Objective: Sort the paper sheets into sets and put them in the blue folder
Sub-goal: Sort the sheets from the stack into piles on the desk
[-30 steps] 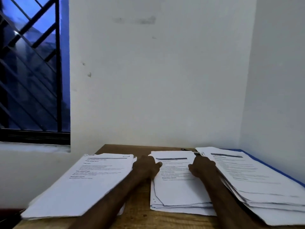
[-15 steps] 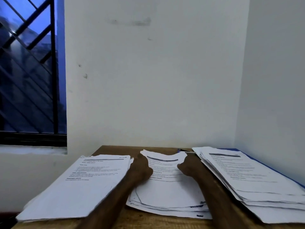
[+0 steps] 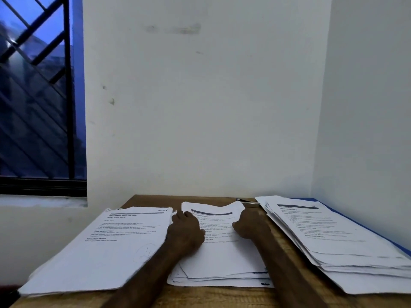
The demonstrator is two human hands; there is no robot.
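White walls meet in a corner at the right, and a window [image 3: 37, 92] with a dark diagonal grille fills the upper left. Pushed against the wall is a wooden table [image 3: 213, 296], mostly covered by three piles of printed paper.

The left stack [image 3: 106, 247] hangs a little over the table's left edge. The right stack [image 3: 333, 238], loosely fanned, lies on the blue folder [image 3: 393, 243], hiding all but a blue strip along its right side by the wall. Between them is the smaller middle stack [image 3: 220, 276], with both forearms reaching across it.

Its top sheet [image 3: 224, 252] bows at the far edge. The left hand [image 3: 186, 232] lies over the sheet's left edge; whether it pinches the paper I cannot tell. The right hand [image 3: 250, 225] is curled, gripping the sheet's right edge with its thumb on top.

A small dark and metallic object [image 3: 248, 202] lies at the back, too small to identify.
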